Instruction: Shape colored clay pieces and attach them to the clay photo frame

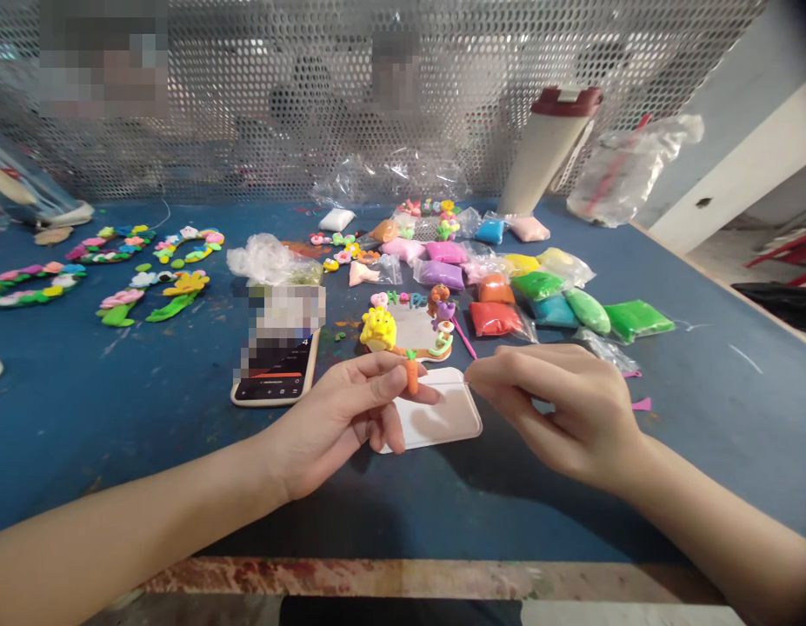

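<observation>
A small orange clay carrot [411, 374] with a green top is pinched between the thumb and fingers of my left hand [350, 404]. Below the carrot, a white rounded board [442, 413] lies on the table, partly covered by that hand. To its right, my right hand [565, 409] is closed in a pinch; a thin tip seems to show at its fingertips, but I cannot make out what it is. Just behind stands a clay-decorated frame [416, 326] with a yellow lion-like figure [378, 329], coloured letters and small figures around its edge.
A phone [278, 365] lies left of my hands. Bags of coloured clay, such as a red one [497, 319], spread behind. Flower-decorated clay rings [34, 285] sit at left. A tumbler [549, 152] and plastic cup [630, 169] stand by the perforated metal screen [246, 104]. Pink tools lie at right.
</observation>
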The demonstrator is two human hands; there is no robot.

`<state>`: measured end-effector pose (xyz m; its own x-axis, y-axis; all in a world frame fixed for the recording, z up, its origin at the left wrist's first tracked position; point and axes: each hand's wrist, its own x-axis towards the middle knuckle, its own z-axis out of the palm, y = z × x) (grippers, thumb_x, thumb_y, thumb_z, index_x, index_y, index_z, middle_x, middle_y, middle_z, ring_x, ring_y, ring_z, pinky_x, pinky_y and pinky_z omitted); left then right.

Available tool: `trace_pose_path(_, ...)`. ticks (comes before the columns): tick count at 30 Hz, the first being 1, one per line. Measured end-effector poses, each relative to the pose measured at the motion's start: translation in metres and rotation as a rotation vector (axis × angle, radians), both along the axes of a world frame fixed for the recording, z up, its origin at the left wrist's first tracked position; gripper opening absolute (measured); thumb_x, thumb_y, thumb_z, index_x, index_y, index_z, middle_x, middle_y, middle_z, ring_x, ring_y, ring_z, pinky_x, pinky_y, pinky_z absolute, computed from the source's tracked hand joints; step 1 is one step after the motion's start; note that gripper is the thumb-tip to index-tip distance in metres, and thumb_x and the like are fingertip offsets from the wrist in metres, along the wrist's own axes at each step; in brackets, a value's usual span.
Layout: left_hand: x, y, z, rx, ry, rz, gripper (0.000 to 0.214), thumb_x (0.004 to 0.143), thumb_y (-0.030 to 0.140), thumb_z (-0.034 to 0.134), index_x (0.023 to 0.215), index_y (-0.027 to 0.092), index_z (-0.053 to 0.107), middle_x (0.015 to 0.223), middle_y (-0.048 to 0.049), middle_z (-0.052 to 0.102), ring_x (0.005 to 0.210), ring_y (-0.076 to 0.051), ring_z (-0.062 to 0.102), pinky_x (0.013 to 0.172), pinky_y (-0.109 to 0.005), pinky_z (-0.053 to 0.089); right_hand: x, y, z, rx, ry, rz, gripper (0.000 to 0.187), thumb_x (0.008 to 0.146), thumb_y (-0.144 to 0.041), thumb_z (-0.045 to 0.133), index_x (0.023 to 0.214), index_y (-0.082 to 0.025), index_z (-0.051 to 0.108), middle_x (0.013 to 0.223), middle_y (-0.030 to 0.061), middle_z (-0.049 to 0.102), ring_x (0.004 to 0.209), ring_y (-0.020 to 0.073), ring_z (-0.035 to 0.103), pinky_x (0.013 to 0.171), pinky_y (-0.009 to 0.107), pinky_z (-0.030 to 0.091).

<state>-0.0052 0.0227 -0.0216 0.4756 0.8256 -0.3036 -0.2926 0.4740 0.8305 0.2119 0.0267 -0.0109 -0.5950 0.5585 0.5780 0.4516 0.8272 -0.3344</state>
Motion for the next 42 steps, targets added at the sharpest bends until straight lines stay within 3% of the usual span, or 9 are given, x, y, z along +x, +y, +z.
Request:
trace_pose_path(7, -0.0009, 0.0004, -0.0009, -0.020, 0.009, -0.049, 0.029, 0.075, 0.040, 0.077, 0.079, 0.016, 0.061, 0.086, -0.0067, 0.077, 0.038, -0.003, 0.056, 0.037, -0.011, 0.032, 0.0028, 0.0005, 0.0002, 0.176, -0.119, -0.020, 0.018, 0.087, -0.006, 0.046, 0.089, -0.020, 0.056, 0.057, -0.0028, 0.045, 0.048, 0.0125, 0.035, 0.047, 0.029, 0.025)
trace_pose_path(11, -0.0015, 0.0002, -0.0028, -0.029, -0.006, -0.061, 0.024, 0.079, 0.037, 0.073, 0.082, 0.016, 0.061, 0.094, -0.0084, 0.077, 0.040, -0.002, 0.058, 0.039, -0.011, 0.033, 0.0037, 0.0006, 0.0001, 0.228, -0.160, -0.022, 0.016, 0.089, -0.008, 0.047, 0.089, -0.020, 0.057, 0.058, -0.0033, 0.046, 0.048, 0.0121, 0.035, 0.047, 0.029, 0.025)
trace_pose_path(16, -0.0011, 0.0001, -0.0027, -0.028, 0.027, -0.047, 0.025, 0.078, 0.037, 0.075, 0.081, 0.016, 0.062, 0.088, -0.0075, 0.077, 0.040, -0.003, 0.058, 0.038, -0.012, 0.034, 0.0033, 0.0009, 0.0025, 0.277, -0.165, -0.050, 0.016, 0.090, -0.009, 0.046, 0.089, -0.020, 0.057, 0.056, -0.0036, 0.048, 0.047, 0.0118, 0.037, 0.046, 0.028, 0.026)
trace_pose_path(20, -0.0005, 0.0001, -0.0021, -0.024, 0.038, -0.038, 0.026, 0.076, 0.038, 0.076, 0.080, 0.016, 0.063, 0.082, -0.0062, 0.077, 0.039, -0.004, 0.058, 0.038, -0.013, 0.035, 0.0035, 0.0010, 0.0045, 0.287, -0.182, -0.065, 0.016, 0.089, -0.009, 0.047, 0.088, -0.022, 0.056, 0.055, -0.0031, 0.049, 0.046, 0.0117, 0.039, 0.047, 0.027, 0.027)
trace_pose_path(31, -0.0004, -0.0011, -0.0023, -0.018, 0.014, -0.061, 0.021, 0.081, 0.035, 0.072, 0.080, 0.016, 0.062, 0.096, -0.0085, 0.077, 0.042, -0.004, 0.060, 0.039, -0.011, 0.035, 0.0047, 0.0006, 0.0056, 0.332, -0.211, -0.061, 0.015, 0.088, -0.008, 0.049, 0.086, -0.021, 0.056, 0.056, -0.0021, 0.050, 0.047, 0.0127, 0.039, 0.047, 0.028, 0.027)
trace_pose_path(42, -0.0008, 0.0000, -0.0046, -0.015, -0.039, -0.070, 0.017, 0.084, 0.031, 0.069, 0.081, 0.015, 0.063, 0.094, -0.0079, 0.077, 0.042, -0.003, 0.063, 0.040, -0.007, 0.039, 0.0055, -0.0018, 0.0038, 0.326, -0.192, -0.039, 0.015, 0.087, -0.006, 0.049, 0.086, -0.020, 0.056, 0.057, -0.0023, 0.050, 0.050, 0.0127, 0.038, 0.049, 0.028, 0.027)
